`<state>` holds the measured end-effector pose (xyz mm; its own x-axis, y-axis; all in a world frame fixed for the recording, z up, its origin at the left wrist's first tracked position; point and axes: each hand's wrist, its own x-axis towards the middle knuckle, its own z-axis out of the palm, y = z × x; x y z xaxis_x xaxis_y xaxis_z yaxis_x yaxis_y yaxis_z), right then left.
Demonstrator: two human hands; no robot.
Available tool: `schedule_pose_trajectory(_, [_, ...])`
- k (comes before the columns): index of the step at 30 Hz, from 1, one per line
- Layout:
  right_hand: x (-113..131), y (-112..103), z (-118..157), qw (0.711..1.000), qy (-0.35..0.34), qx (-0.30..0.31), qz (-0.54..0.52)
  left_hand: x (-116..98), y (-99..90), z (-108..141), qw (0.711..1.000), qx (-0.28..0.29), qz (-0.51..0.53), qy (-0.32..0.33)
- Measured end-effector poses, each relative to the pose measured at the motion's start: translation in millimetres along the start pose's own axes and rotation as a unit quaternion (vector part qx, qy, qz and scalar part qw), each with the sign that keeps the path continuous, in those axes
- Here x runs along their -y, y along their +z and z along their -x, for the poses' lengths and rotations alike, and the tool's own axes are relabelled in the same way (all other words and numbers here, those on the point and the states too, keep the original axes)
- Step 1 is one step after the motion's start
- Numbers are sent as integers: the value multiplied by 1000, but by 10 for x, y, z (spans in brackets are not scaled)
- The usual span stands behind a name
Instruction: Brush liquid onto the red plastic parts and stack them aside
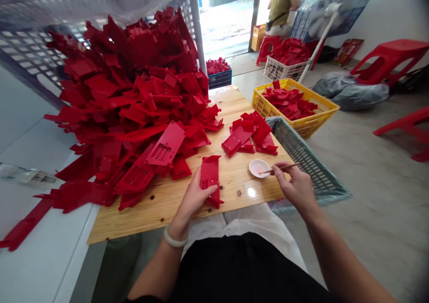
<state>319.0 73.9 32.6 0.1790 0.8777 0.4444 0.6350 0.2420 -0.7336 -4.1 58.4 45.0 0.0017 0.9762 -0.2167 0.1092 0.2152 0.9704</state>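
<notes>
At the far left, a heap of red moulded plastic parts [134, 97] rises against a pale mesh crate [33, 57] and spills over a white table [43, 222] onto a pine wooden table [167, 209]. The person's left hand [196, 195], with a pale bangle [175, 238] on its wrist, holds one red part [210, 180] upright just above the pine surface, close to the heap; its fingers [208, 190] curl around the part's lower side, with the thumb lying along it. Farther right on the table sits a small loose group of red parts [250, 135]. Just below that group is a small white dish [258, 168] holding a pale liquid. The right hand [295, 189] hovers beside the dish, its fingers [280, 171] pinching a thin wooden stick [279, 168], whose tip reaches over the dish. A grey-green mesh crate [306, 160] leans against the table's right edge, beside a yellow basket [295, 106] of red parts. Beyond them, a seated co-worker [283, 3] is near the doorway, and a red plastic stool [390, 61] stands at the far right.
</notes>
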Motion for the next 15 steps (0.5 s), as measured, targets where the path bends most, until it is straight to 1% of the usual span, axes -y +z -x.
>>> schedule_pose_trajectory(2, [16, -30, -3, 1000, 1, -4, 0, -25, -29, 54, 994, -1, 101, -43])
schedule_pose_trajectory(4, [45, -72, -12, 1000, -1, 0, 2, -90, -50, 127, 988, 13, 136, -68])
schedule_pose_trajectory(7, [99, -140, -52, 999, -16, 38, 4, -205, -53, 216, 979, 21, 192, -70])
schedule_pose_trajectory(10, [146, -207, -117, 997, -27, 75, 5, -288, -15, 258, 965, 23, 253, -72])
schedule_pose_trajectory(13, [175, -261, -180, 996, -29, 84, 8, -329, 38, 272, 958, 24, 276, -68])
schedule_pose_trajectory(15, [174, -277, -209, 995, -33, 91, 11, -334, 67, 280, 959, 26, 278, -50])
